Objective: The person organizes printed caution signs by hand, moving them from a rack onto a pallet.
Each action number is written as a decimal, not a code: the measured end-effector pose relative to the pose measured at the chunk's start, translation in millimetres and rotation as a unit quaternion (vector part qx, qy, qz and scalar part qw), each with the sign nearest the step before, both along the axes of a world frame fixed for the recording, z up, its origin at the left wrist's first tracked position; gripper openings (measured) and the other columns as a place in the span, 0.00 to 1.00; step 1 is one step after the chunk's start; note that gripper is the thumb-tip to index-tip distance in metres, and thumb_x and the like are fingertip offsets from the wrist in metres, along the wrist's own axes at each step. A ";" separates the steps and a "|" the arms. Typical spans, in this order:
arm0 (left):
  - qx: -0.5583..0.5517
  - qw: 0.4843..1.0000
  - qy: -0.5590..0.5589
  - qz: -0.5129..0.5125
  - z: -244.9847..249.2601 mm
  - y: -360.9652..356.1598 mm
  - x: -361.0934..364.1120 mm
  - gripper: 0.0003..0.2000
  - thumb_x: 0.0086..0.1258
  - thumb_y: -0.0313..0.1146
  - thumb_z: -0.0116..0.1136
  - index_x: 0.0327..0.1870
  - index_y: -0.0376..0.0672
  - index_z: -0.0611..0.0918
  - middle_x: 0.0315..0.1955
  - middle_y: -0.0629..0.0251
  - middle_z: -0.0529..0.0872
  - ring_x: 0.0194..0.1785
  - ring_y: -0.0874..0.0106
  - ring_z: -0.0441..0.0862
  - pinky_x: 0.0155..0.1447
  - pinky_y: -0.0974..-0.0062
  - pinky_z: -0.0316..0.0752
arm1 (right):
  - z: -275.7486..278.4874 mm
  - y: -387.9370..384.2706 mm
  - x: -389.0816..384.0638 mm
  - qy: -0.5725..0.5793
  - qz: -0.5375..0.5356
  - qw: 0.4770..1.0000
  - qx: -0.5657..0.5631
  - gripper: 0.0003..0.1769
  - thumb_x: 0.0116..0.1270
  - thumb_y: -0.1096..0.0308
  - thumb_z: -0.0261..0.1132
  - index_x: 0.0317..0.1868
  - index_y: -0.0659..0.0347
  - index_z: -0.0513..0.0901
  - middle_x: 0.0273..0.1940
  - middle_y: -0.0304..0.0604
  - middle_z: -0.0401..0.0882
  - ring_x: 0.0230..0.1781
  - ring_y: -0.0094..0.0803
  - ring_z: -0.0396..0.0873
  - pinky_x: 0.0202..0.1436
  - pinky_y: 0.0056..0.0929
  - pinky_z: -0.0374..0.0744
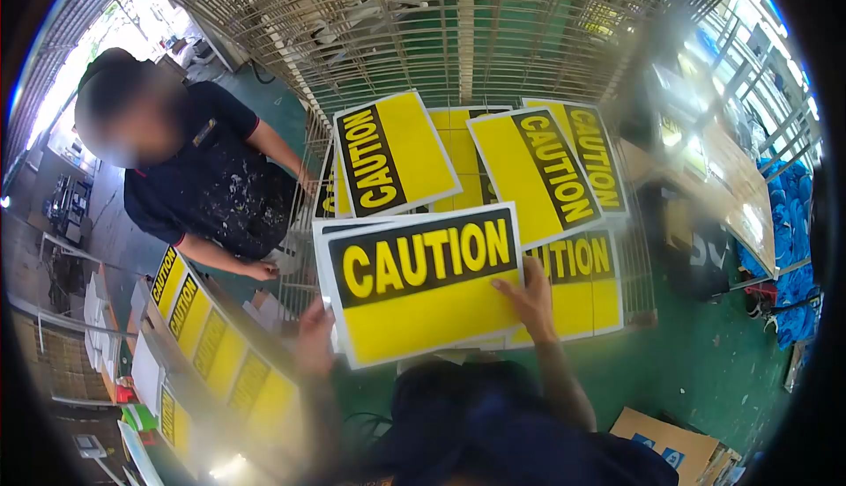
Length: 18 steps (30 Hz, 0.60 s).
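In front of me I hold a yellow caution sign [432, 310] with a black band and yellow lettering. At least one more sheet shows behind its upper left edge. My right hand [533, 303] grips the right edge, thumb on the front and fingers behind. At the left edge is my left hand [315, 336], blurred, its fingers around the sheets' border. Beyond them, more caution signs lie on a wire rack: one tilted at the left [414, 151], another at the right [520, 173], and one partly under my right hand [590, 266].
Upright wire rack shelves [397, 54] rise behind the signs. A co-worker in a dark shirt [220, 178] stands at the left, one hand by the rack. More caution signs [211, 336] line the lower left. Cardboard [656, 437] lies at lower right, and blue material [789, 222] at far right.
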<state>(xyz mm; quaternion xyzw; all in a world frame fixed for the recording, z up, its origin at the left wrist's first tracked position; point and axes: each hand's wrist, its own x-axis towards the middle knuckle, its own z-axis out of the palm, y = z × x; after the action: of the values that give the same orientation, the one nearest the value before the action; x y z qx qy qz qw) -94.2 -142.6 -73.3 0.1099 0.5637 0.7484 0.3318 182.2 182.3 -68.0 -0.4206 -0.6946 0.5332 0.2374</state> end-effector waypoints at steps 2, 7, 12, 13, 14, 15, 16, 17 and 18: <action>0.020 0.998 -0.050 -0.034 -5.1 6.4 -29.9 0.21 0.83 0.30 0.62 0.73 0.35 0.78 0.60 0.58 0.89 0.62 0.68 0.86 0.69 0.68 0.79 | 25.0 -6.7 4.4 0.111 -0.069 0.982 -0.134 0.36 0.66 0.74 0.79 0.72 0.70 0.76 0.54 0.47 0.89 0.51 0.30 0.86 0.56 0.33 0.83; -0.177 0.960 0.158 -0.151 -11.0 100.3 -139.6 0.24 0.83 0.45 0.63 0.70 0.37 0.80 0.54 0.58 0.91 0.56 0.69 0.88 0.61 0.66 0.80 | 48.5 -16.3 38.6 0.112 -0.067 0.978 -0.166 0.18 0.71 0.74 0.75 0.60 0.69 0.87 0.50 0.42 0.92 0.45 0.26 0.87 0.51 0.30 0.84; -0.440 0.716 0.535 -0.081 6.9 231.6 -202.9 0.37 0.78 0.59 0.66 0.78 0.41 0.76 0.39 0.57 0.90 0.42 0.66 0.85 0.46 0.60 0.78 | 33.0 -25.0 80.5 0.210 -0.176 0.941 -0.199 0.15 0.76 0.73 0.72 0.59 0.67 0.88 0.52 0.41 0.92 0.50 0.27 0.87 0.56 0.29 0.83; -0.274 0.711 0.648 -0.005 -33.6 239.5 -217.6 0.41 0.74 0.56 0.72 0.81 0.43 0.72 0.36 0.54 0.86 0.41 0.58 0.85 0.44 0.55 0.78 | 46.5 -20.1 86.1 0.202 -0.204 0.938 -0.196 0.16 0.77 0.72 0.71 0.60 0.68 0.87 0.53 0.41 0.91 0.51 0.28 0.88 0.57 0.29 0.83; -0.336 0.753 0.563 -0.050 -12.8 243.5 -204.3 0.43 0.71 0.54 0.75 0.81 0.40 0.70 0.48 0.47 0.87 0.52 0.53 0.86 0.55 0.55 0.79 | 54.7 -13.7 93.0 0.177 -0.214 0.943 -0.180 0.16 0.78 0.70 0.69 0.62 0.68 0.86 0.55 0.42 0.91 0.51 0.29 0.88 0.58 0.30 0.83; -0.399 0.780 0.472 -0.095 16.3 241.5 -190.3 0.45 0.68 0.51 0.77 0.81 0.38 0.69 0.60 0.40 0.88 0.63 0.48 0.87 0.65 0.55 0.80 | 61.9 -8.2 98.3 0.152 -0.220 0.949 -0.168 0.17 0.80 0.69 0.68 0.63 0.69 0.85 0.56 0.43 0.90 0.52 0.30 0.88 0.59 0.31 0.84; -0.302 0.837 0.453 -0.052 -8.5 241.4 -197.7 0.44 0.69 0.47 0.77 0.82 0.38 0.67 0.63 0.43 0.86 0.64 0.53 0.86 0.67 0.57 0.79 | 55.6 2.3 101.4 0.190 -0.224 0.938 -0.186 0.18 0.82 0.67 0.65 0.64 0.71 0.83 0.58 0.45 0.90 0.54 0.33 0.88 0.60 0.33 0.84; -0.203 0.882 0.425 -0.007 -33.6 237.0 -211.9 0.44 0.70 0.43 0.76 0.83 0.39 0.65 0.66 0.46 0.85 0.66 0.57 0.85 0.68 0.59 0.79 | 57.6 12.7 93.9 0.211 -0.237 0.929 -0.189 0.19 0.82 0.67 0.65 0.66 0.71 0.82 0.59 0.45 0.89 0.56 0.33 0.88 0.61 0.31 0.83; -0.157 0.912 0.379 -0.007 -28.3 230.9 -212.8 0.41 0.74 0.39 0.72 0.84 0.40 0.65 0.68 0.50 0.83 0.67 0.61 0.83 0.69 0.62 0.78 | 55.4 22.6 81.8 0.270 -0.244 0.905 -0.218 0.19 0.83 0.65 0.66 0.65 0.70 0.82 0.58 0.44 0.89 0.56 0.32 0.87 0.59 0.30 0.83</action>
<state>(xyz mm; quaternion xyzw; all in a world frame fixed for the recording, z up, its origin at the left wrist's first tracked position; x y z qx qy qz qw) -306.9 88.3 -101.6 0.3354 0.7565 0.5503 0.1114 263.9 204.9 -12.5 -0.4580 -0.3458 0.6902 0.4406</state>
